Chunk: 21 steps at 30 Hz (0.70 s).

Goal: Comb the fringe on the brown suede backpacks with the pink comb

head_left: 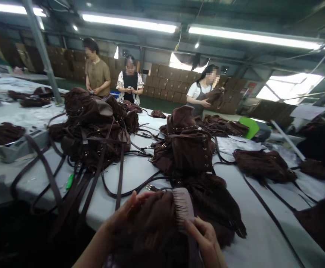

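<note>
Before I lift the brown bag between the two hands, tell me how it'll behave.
The brown bag will probably flop, its top bunched and creased beside the left hand. Its matte, suede-like surface probably won't slip easily.

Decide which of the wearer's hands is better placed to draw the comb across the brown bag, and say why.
Probably the right hand: it grips the pale comb at one side of the brown bag. The left hand is on the opposite side.

Glaring overhead tubes, dim foreground.
</note>
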Motion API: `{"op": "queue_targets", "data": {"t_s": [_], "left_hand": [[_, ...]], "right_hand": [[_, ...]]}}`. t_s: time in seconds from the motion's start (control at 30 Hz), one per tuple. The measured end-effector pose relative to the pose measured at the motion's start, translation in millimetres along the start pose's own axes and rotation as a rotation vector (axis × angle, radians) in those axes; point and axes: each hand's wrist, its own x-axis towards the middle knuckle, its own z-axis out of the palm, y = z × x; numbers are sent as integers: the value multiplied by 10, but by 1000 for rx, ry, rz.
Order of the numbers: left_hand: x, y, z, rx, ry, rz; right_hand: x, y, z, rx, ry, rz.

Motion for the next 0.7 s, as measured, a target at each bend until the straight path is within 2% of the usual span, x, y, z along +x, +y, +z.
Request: {"op": "queue_targets", "data": {"t_s": [0.07,0.1,0.17,0.2,0.23,0.3,0.33,0.37,0.4,0.47,0.53,0.7], "left_hand": [[-75,314,-15,-53,-124,-8],[-102,439,-16,-67,-195,-30],[-131,595,-31,-16,-225,-42],[-138,616,-59,9,-183,-24],[-142,596,-105,29,-81,10],[-154,448,-251,62,243,63],[-167,336,-339,64,384,47],[-184,213,-426,62,472,-4],[-207,91,-499,58,489,-83],[-264,-105,-576,71,393,-226],[-331,-192,-540,124,276,-277],[-519,-70,-185,439,195,-127]], "right_hand": [[127,-30,267,100,-106,17],[155,-38,365,147,-113,23],[171,-39,494,249,-122,44],[177,-27,529,322,-121,69],[189,-2,549,414,-105,104],[238,90,550,625,-23,204],[271,156,537,718,32,252],[301,229,519,791,87,290],[326,304,499,837,131,318],[347,437,465,870,179,356],[327,535,450,888,215,370],[217,696,470,919,353,422]]}}
